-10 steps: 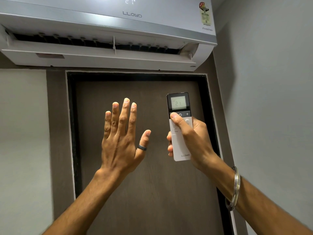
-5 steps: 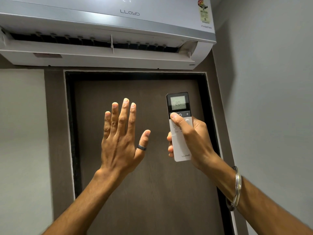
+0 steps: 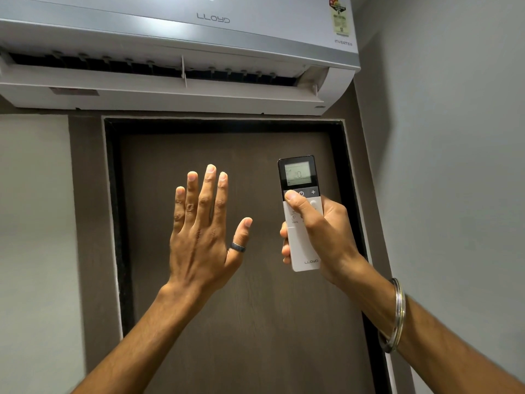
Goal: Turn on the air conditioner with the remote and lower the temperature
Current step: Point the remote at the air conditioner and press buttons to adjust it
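A white wall-mounted air conditioner [image 3: 176, 38] fills the top of the view, its louvre open and lit digits at its top edge cut off by the frame. My right hand [image 3: 326, 234] grips a slim white remote [image 3: 301, 245] upright, pointed at the unit. The thumb rests on the button left of the power symbol, under the remote's lit screen [image 3: 297, 174], whose number is blurred. My left hand [image 3: 203, 231] is raised flat below the louvre, fingers spread, palm away from me, holding nothing. A dark ring sits on its thumb.
A dark brown door [image 3: 227, 308] in a black frame stands straight ahead under the unit. Grey walls close in on the left [image 3: 34, 223] and right [image 3: 454, 194]. A metal bangle [image 3: 396, 317] circles my right wrist.
The remote's screen went from 21 to 20, then to a blurred lower reading. The thumb stays on the same button. The view has tilted slightly upward; my left hand holds still.
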`<state>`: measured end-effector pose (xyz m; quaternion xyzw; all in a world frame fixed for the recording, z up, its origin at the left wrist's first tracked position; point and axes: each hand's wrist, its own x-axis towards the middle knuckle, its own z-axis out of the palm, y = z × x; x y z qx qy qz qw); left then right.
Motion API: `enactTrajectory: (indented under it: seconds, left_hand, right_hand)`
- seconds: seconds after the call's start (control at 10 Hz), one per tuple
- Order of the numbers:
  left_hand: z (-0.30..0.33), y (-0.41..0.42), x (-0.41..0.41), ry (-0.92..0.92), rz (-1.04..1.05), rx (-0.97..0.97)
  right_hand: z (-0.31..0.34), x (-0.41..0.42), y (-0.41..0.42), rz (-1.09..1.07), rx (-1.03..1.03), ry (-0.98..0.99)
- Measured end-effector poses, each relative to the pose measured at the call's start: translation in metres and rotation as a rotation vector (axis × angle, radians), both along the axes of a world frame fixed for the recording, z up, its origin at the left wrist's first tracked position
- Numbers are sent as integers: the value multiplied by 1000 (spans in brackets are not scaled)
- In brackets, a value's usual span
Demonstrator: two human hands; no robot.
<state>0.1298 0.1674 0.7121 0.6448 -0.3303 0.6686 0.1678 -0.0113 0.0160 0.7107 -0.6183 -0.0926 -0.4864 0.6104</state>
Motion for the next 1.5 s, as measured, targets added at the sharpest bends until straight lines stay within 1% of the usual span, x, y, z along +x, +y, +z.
enactTrajectory:
  seconds: [0.4, 0.9, 1.0, 1.2, 1.5]
  left_hand:
    - [0, -1, 2, -5, -5, -4]
    - [2, 1, 0, -4, -6, -5]
    - [2, -1, -2, 0, -7, -2]
    - [2, -3, -4, 6, -7, 4]
    - [4, -9, -5, 2, -1, 8]
  right_hand:
    - [0, 1, 1, 42, 4, 7]
    - [3, 0, -1, 6, -25, -19]
    - [4, -1, -3, 47, -16, -18]
    - [4, -1, -8, 47, -31, -13]
    - [3, -3, -13, 46, -2, -21]
